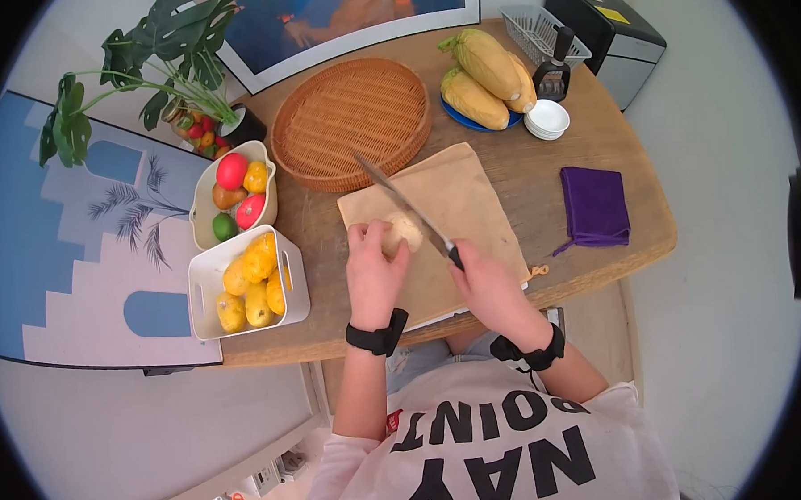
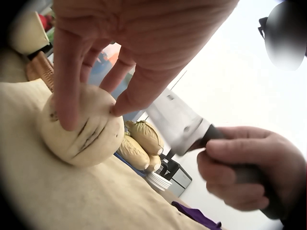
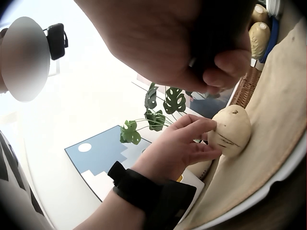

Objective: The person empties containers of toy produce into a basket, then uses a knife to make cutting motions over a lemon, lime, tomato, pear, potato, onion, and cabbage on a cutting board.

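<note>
A pale, round potato (image 2: 91, 143) sits on the tan cloth (image 1: 456, 194) in front of the person. Dark slit-like lines run across its side in both wrist views. The left hand (image 1: 374, 269) holds it from above, thumb and fingers spread around it. The right hand (image 1: 492, 291) grips the black handle of a kitchen knife (image 1: 417, 212). In the head view the blade slants up and left, overlapping the potato's right edge; in the left wrist view the blade (image 2: 175, 122) is raised to the right of it. The right wrist view hides the blade.
To the left stand a white bin of yellow potatoes (image 1: 204, 305) and a basket of colourful fruit (image 1: 269, 198). Behind lie a round wicker tray (image 1: 350, 118) and, at back right, wrapped yellow vegetables (image 1: 486, 67), a dark bottle (image 1: 554, 78) and white bowls (image 1: 547, 120). A purple cloth (image 1: 595, 207) is at right.
</note>
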A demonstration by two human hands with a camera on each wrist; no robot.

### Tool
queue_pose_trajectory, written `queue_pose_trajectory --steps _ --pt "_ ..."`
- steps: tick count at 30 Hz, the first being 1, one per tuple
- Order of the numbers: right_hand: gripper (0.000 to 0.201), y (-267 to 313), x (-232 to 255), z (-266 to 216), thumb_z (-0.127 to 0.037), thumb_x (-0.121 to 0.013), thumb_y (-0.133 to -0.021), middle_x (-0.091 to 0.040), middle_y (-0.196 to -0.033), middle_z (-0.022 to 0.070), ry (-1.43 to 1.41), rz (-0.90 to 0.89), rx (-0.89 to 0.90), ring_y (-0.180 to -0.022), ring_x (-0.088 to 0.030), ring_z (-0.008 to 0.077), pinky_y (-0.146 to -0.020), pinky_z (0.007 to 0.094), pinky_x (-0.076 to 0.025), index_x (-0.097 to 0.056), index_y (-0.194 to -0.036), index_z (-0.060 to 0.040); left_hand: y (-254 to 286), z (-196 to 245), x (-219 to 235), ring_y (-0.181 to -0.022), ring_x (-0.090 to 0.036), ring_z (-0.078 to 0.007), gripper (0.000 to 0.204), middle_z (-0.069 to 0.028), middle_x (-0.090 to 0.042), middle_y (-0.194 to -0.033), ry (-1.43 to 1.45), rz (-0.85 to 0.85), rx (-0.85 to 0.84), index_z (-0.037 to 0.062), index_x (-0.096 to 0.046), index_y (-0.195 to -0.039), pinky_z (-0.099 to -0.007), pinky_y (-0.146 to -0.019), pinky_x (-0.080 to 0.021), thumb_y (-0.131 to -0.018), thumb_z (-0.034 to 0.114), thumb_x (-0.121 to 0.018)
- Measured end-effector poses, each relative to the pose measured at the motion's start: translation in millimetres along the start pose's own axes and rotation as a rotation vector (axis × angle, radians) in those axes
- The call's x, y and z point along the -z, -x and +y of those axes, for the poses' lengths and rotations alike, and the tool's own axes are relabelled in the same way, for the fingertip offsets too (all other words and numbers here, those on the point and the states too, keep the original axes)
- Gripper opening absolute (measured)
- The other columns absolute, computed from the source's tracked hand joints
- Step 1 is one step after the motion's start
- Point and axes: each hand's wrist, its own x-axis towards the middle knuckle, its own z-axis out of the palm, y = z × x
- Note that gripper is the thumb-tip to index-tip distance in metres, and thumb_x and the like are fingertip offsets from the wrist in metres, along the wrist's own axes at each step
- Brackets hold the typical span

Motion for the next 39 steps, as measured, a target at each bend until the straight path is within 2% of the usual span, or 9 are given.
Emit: queue_pose_trajectory --steps 4,7,9,12,15,18,27,30,39 --pt "0.030 -2.2 10.3 -9.9 -0.018 -0.058 -0.101 -0.069 -0.085 0.0220 0.001 -0.051 -0.059 -0.079 -0.067 0.0443 -0.067 0.0545 -0.051 -0.049 -0.125 -0.0035 -0.6 8.3 5.2 -0.074 -0.066 -0.0323 0.028 -0.0165 -0.057 -0.109 0.020 -0.022 0.049 0.0035 -0.061 -0.110 -0.0425 -0.070 -0.056 -0.086 0.011 -0.073" --pt "0.030 -1.8 12.0 -16.8 -0.018 -0.058 -0.100 -0.069 -0.085 0.0219 -0.048 0.059 -0.001 -0.079 -0.067 0.0440 -0.067 0.0545 -0.051 -0.049 -0.125 -0.0030 0.8 6.4 4.2 -0.070 -0.066 -0.0291 0.027 -0.0159 -0.057 -0.108 0.021 -0.005 0.029 0.0031 -0.061 -0.110 -0.0418 -0.069 -0.056 -0.087 0.011 -0.073" --pt "0.031 -3.5 4.8 -5.1 -0.018 -0.058 -0.100 -0.069 -0.085 0.0225 0.032 -0.035 -0.027 -0.079 -0.067 0.0440 -0.067 0.0541 -0.052 -0.049 -0.126 -0.0028 0.1 5.8 2.7 -0.070 -0.066 -0.0286 0.027 -0.0159 -0.056 -0.107 0.016 0.011 0.017 0.0028 -0.061 -0.110 -0.0420 -0.069 -0.056 -0.087 0.010 -0.072" --pt "0.029 -6.0 8.8 -7.9 -0.018 -0.058 -0.100 -0.069 -0.085 0.0232 0.024 -0.053 -0.057 -0.079 -0.067 0.0439 -0.068 0.0535 -0.052 -0.050 -0.123 -0.0024 0.3 4.8 0.0 -0.064 -0.061 -0.0205 0.028 -0.0120 -0.056 -0.104 -0.001 0.038 0.015 0.0033 -0.062 -0.111 -0.0343 -0.064 -0.053 -0.086 0.007 -0.074" --pt "0.025 -2.2 13.0 -19.2 -0.017 -0.058 -0.101 -0.068 -0.085 0.0237 -0.040 -0.021 -0.060 -0.079 -0.067 0.0440 -0.068 0.0537 -0.052 -0.049 -0.118 -0.0014 0.7 -3.3 -2.8 -0.064 -0.062 -0.0203 0.026 -0.0119 -0.056 -0.104 0.032 0.059 -0.002 0.0032 -0.062 -0.110 -0.0341 -0.064 -0.054 -0.087 0.007 -0.073" --pt "0.022 -5.3 8.0 -13.9 -0.017 -0.057 -0.101 -0.068 -0.085 0.0239 0.022 -0.055 -0.060 -0.080 -0.067 0.0443 -0.068 0.0541 -0.052 -0.049 -0.113 -0.0007 -0.7 -0.2 -0.8 -0.069 -0.065 -0.0276 0.025 -0.0157 -0.056 -0.105 0.036 0.027 0.030 0.0024 -0.061 -0.109 -0.0410 -0.068 -0.055 -0.088 0.009 -0.072" --pt "0.022 -6.0 7.2 -8.8 -0.016 -0.058 -0.100 -0.068 -0.083 0.0229 0.020 -0.064 -0.042 -0.081 -0.068 0.0440 -0.068 0.0538 -0.051 -0.050 -0.115 -0.0009 2.1 0.8 -2.5 -0.067 -0.064 -0.0262 0.024 -0.0156 -0.056 -0.105 0.050 0.051 0.033 0.0018 -0.061 -0.108 -0.0390 -0.067 -0.056 -0.088 0.008 -0.072" --pt "0.024 -4.7 14.1 -20.7 -0.016 -0.058 -0.100 -0.069 -0.084 0.0221 -0.026 -0.010 -0.032 -0.081 -0.068 0.0436 -0.069 0.0528 -0.052 -0.051 -0.119 -0.0014 3.3 -2.6 -3.3 -0.065 -0.063 -0.0190 0.022 -0.0116 -0.057 -0.104 0.045 0.075 0.032 0.0030 -0.063 -0.107 -0.0318 -0.064 -0.055 -0.088 0.006 -0.073" --pt "0.027 -2.2 12.4 -20.3 -0.016 -0.059 -0.099 -0.069 -0.097 0.0212 0.023 -0.076 -0.061 -0.087 -0.068 0.0404 -0.070 0.0503 -0.053 -0.052 -0.121 -0.0020 8.6 -4.0 -3.4 -0.068 -0.066 -0.0211 0.018 -0.0119 -0.058 -0.104 0.093 0.100 0.032 0.0018 -0.062 -0.104 -0.0331 -0.064 -0.054 -0.088 0.002 -0.071"
